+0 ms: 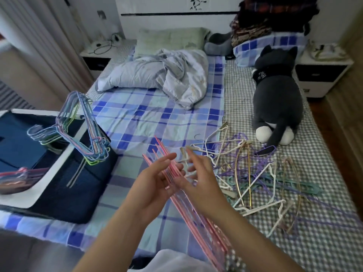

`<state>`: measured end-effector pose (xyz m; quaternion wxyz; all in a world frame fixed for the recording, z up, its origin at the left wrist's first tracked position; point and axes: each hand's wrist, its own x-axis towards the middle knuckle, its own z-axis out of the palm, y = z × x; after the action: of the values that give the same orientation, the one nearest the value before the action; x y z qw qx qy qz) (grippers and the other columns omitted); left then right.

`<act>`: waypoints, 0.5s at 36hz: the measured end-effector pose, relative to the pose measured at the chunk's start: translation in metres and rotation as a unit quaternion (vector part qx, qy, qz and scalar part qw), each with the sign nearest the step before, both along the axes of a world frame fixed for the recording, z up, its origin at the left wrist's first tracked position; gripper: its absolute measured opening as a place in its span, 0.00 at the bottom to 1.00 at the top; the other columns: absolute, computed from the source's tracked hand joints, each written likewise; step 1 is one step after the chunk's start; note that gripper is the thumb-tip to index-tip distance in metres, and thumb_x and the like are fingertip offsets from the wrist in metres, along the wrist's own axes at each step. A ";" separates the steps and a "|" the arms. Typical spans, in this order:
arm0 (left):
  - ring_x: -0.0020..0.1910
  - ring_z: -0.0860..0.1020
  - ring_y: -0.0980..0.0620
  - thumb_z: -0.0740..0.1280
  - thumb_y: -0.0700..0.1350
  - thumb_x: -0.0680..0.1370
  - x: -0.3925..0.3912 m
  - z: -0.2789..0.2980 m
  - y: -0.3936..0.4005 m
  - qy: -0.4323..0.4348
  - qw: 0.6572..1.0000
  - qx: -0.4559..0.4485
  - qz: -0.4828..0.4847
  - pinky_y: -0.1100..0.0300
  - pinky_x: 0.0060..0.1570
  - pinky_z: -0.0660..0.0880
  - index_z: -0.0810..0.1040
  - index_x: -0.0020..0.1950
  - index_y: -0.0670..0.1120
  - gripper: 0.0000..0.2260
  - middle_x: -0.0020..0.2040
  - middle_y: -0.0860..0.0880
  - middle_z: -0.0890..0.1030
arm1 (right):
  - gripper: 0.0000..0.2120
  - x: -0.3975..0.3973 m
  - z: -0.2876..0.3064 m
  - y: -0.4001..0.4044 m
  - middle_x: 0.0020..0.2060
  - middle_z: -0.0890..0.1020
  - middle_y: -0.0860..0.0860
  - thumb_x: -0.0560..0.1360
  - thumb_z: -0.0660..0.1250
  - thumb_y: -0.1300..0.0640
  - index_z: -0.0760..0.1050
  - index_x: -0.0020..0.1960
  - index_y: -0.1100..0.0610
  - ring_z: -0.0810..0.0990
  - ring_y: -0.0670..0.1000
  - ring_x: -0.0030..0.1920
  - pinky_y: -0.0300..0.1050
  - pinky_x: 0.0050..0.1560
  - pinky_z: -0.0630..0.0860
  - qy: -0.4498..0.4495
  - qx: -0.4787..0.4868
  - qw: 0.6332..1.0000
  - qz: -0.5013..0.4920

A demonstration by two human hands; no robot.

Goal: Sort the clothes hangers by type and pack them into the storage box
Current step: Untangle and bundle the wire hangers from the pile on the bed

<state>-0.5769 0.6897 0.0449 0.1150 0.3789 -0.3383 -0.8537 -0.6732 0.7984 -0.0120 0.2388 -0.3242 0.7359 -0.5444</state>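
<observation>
A bundle of pink hangers (pixel 198 216) slants from my lap up between my hands. My left hand (pixel 155 183) holds the bundle from below, fingers curled under it and thumb raised. My right hand (pixel 200 179) is beside it on the right, fingers loose, their tips touching the bundle. A navy storage box (pixel 64 163) with a white rim stands open on the bed at the left. Pastel wire hangers (pixel 86 132) lean over its rim, and more hangers (pixel 17 176) lie inside. A tangled pile of mixed hangers (pixel 259 173) lies to the right of my hands.
The bed has a blue plaid sheet (pixel 141 118) and a grey checked sheet (pixel 314 203). A crumpled quilt (pixel 167 75) and a pillow (pixel 169 39) lie at the head. A grey plush cat (pixel 277 99) sits at right, folded bedding behind it, and nightstands on both sides.
</observation>
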 end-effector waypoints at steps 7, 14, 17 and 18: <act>0.49 0.81 0.44 0.66 0.39 0.80 0.025 0.027 -0.023 0.068 0.996 0.037 -0.038 0.51 0.54 0.79 0.82 0.61 0.39 0.11 0.50 0.40 0.82 | 0.19 0.021 -0.004 0.025 0.48 0.83 0.47 0.72 0.77 0.52 0.76 0.60 0.47 0.81 0.36 0.44 0.42 0.55 0.79 -0.178 0.195 0.952 0.159; 0.49 0.82 0.45 0.66 0.41 0.79 0.098 0.072 -0.086 0.179 0.975 -0.001 -0.134 0.51 0.56 0.79 0.82 0.58 0.41 0.10 0.47 0.42 0.83 | 0.30 0.091 0.016 -0.036 0.50 0.81 0.70 0.68 0.78 0.60 0.73 0.67 0.62 0.82 0.62 0.39 0.58 0.45 0.81 -0.381 0.024 0.906 0.182; 0.46 0.82 0.46 0.67 0.41 0.78 0.150 0.089 -0.131 0.213 0.967 -0.033 -0.135 0.53 0.52 0.78 0.81 0.61 0.43 0.12 0.45 0.44 0.81 | 0.18 0.133 0.029 -0.080 0.38 0.77 0.64 0.73 0.72 0.65 0.77 0.62 0.60 0.77 0.57 0.32 0.52 0.35 0.79 -0.371 0.000 0.910 0.184; 0.46 0.81 0.46 0.68 0.41 0.77 0.169 0.093 -0.147 0.220 0.965 -0.042 -0.134 0.54 0.50 0.78 0.80 0.63 0.45 0.14 0.45 0.44 0.81 | 0.13 0.148 0.033 -0.097 0.35 0.75 0.61 0.76 0.70 0.65 0.78 0.60 0.60 0.74 0.55 0.30 0.49 0.32 0.77 -0.355 0.009 0.918 0.174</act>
<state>-0.4075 0.5425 0.1377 0.0868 0.1274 -0.3876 -0.9089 -0.5254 0.7013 0.0207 0.5784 -0.2308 0.5396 -0.5666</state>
